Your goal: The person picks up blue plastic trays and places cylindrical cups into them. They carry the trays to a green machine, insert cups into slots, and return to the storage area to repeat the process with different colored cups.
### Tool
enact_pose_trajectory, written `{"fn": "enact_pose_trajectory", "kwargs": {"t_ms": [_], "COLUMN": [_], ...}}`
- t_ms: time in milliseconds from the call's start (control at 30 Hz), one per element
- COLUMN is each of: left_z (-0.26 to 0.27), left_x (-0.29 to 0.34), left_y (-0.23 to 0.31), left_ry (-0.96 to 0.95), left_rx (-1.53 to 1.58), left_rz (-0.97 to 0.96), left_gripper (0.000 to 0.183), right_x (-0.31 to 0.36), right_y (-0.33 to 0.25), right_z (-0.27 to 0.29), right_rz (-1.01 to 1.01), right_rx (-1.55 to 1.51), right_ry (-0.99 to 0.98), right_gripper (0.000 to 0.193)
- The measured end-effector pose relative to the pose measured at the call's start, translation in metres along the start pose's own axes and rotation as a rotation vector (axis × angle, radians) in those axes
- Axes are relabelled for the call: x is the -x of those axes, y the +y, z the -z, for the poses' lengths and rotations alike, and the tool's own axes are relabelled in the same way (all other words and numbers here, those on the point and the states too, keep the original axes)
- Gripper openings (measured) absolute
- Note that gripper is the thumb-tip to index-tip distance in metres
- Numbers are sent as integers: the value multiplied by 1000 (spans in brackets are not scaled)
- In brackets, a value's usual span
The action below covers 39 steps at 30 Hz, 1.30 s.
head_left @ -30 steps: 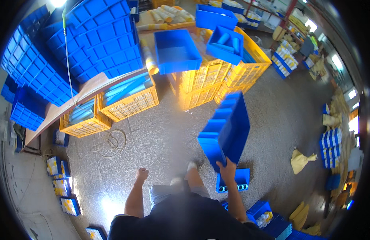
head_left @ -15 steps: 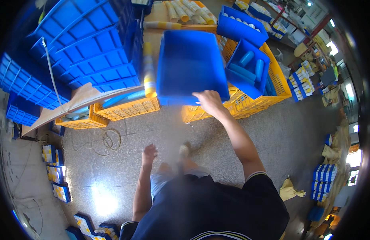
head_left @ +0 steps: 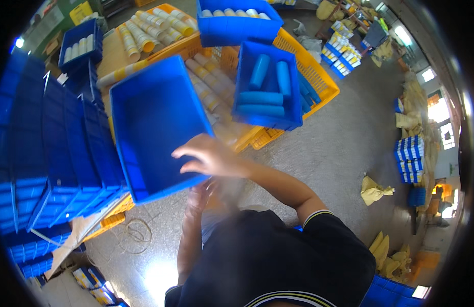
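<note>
An empty blue plastic crate (head_left: 160,128) sits in front of me, turned at an angle. My right hand (head_left: 211,156) reaches across its near right rim, thumb and fingers apart, with nothing between them. My left hand (head_left: 200,192) is below the crate's near right corner. Its fingers are partly hidden and blurred, so I cannot tell whether they touch the crate. To the right of it, a smaller blue bin (head_left: 293,110) contains several light-blue cylinders (head_left: 260,71), resting over a yellow slatted crate (head_left: 324,77).
Tall stacks of blue crates (head_left: 52,153) rise at the left. White-and-yellow tubes (head_left: 144,28) lie behind the crate, and another blue bin (head_left: 237,30) with white rolls stands at the back. A coiled hose (head_left: 137,235) and a yellowish sack (head_left: 375,190) lie on the floor.
The view has swung, so the crate now appears further left and tilted. My right hand has come off the near rim with its fingers spread. My left hand has risen toward the crate.
</note>
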State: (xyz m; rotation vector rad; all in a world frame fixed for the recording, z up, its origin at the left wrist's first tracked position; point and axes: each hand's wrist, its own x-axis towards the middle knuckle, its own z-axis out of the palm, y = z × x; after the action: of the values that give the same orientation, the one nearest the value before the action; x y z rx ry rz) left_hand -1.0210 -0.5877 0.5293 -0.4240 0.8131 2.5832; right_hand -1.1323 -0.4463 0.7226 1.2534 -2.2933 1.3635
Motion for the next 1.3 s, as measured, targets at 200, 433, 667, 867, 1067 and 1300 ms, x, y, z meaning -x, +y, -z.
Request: {"fn": "enact_pose_trajectory", "kwargs": {"t_ms": [200,433,667,867,1067,1300], "left_z": [-95,-208,-206,-102,-7,-25], "left_x": [15,25,21,44,102,124], "left_y": [21,144,149,109,131,172], "left_ry": [-459,-457,586,1927,1434,1211], "left_rx": [-1299,-1060,-1692,-2104,-184,-369], "left_rz": [396,20,-465,-550,-319,-402], "left_gripper": [44,28,43,74,71,23], "right_x": [52,97,140,200,297,386], "right_y": [146,233,278,308,307,361], "right_z": [116,159,243,339,498,580], "right_rz": [-715,-628,-1370,-1181,-1377,-1363], "right_rx": [646,866,688,654,621,852], "right_ry": [111,209,443,303,351,434], "right_gripper": [24,45,67,28,48,42]}}
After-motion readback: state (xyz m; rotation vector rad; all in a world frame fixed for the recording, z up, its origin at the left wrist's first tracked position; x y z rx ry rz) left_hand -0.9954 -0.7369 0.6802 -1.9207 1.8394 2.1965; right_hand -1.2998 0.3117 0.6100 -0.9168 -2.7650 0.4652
